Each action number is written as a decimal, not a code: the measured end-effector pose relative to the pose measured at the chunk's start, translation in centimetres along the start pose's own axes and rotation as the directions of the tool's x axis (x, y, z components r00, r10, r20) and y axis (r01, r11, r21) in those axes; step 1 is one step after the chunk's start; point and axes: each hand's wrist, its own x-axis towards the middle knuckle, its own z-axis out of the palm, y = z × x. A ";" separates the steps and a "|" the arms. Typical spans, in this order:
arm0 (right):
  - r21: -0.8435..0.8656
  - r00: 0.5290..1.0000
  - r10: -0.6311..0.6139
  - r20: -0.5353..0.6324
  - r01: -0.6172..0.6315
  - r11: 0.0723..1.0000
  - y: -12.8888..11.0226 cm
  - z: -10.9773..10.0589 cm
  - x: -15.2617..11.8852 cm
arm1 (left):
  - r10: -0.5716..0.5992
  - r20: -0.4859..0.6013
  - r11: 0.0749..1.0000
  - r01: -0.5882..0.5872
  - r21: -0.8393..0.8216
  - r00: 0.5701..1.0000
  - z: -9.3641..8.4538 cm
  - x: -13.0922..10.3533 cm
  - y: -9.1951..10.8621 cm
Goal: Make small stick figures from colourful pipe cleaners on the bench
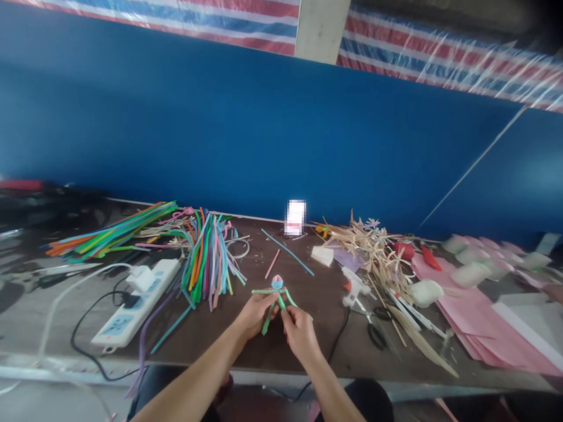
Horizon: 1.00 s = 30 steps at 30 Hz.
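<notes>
Both hands meet over the near middle of the dark table. Between them is a small green figure of bent fuzzy stems, with a round pink and light blue top. My left hand pinches it on the left side, its fingertips partly hidden behind the stems. On the right, my right hand grips a green stem between thumb and fingers. Thin green stems stick out to both sides, and one thicker green piece hangs between the hands. A short pink stem and a blue stem lie just beyond.
Colourful stem bundles and a white power strip are at the left. To the right lie a glue gun, black-handled scissors, straw-coloured strips and pink sheets. A bright upright screen stands against the blue wall.
</notes>
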 end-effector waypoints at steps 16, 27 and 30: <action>-0.145 0.884 -0.325 -0.336 0.292 0.945 0.0 -1.4 -2.4 | -0.001 -0.184 0.995 0.020 0.101 0.983 1.1 0.4 -0.1; 0.266 0.982 0.117 0.150 -0.154 0.952 -0.5 -1.9 1.9 | -0.032 -0.113 0.993 0.044 0.109 0.993 0.7 0.0 0.3; 0.263 0.962 0.133 0.237 -0.195 0.945 -0.5 -2.2 2.2 | -0.055 -0.077 0.992 0.064 0.113 0.995 0.6 -0.2 0.6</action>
